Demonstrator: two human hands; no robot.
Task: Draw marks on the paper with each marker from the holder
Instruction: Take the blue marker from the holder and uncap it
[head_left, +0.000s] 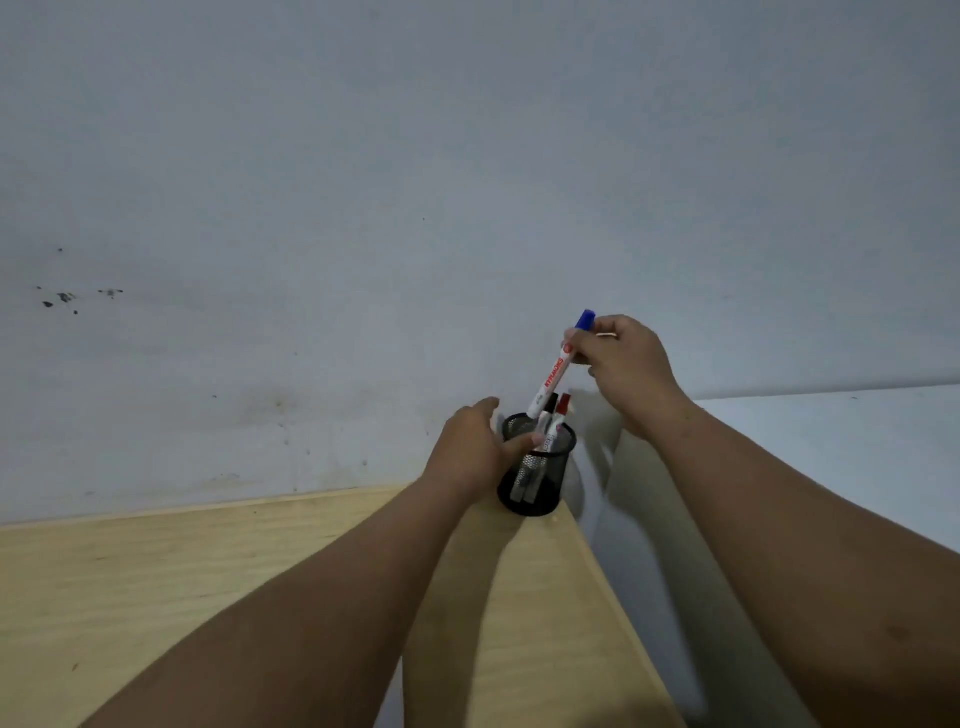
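The fingers (582, 349) of the right hand (626, 358), just right of the frame's centre, pinch the upper part of a white marker with a blue cap (558, 367). The marker is tilted, its blue cap pointing up and to the right above the hand, and its lower end dips toward the mouth of the holder below. Red lettering runs along the white barrel. The left hand (470, 449), slightly lower and left of the right one, wraps its fingers against the left side and rim of a black mesh holder (540, 475), gripping it. The holder stands upright near the far right corner of a pale wooden tabletop (208, 571), which fills the lower left of the frame. Inside the holder stand two more markers, one with a black cap (550, 402) and one with a red cap (563, 405), side by side, their caps rising above the rim. Both bare forearms reach in from the bottom edge. A grey-white wall (415, 182) with a few dark specks at left fills the upper half. No paper can be made out.
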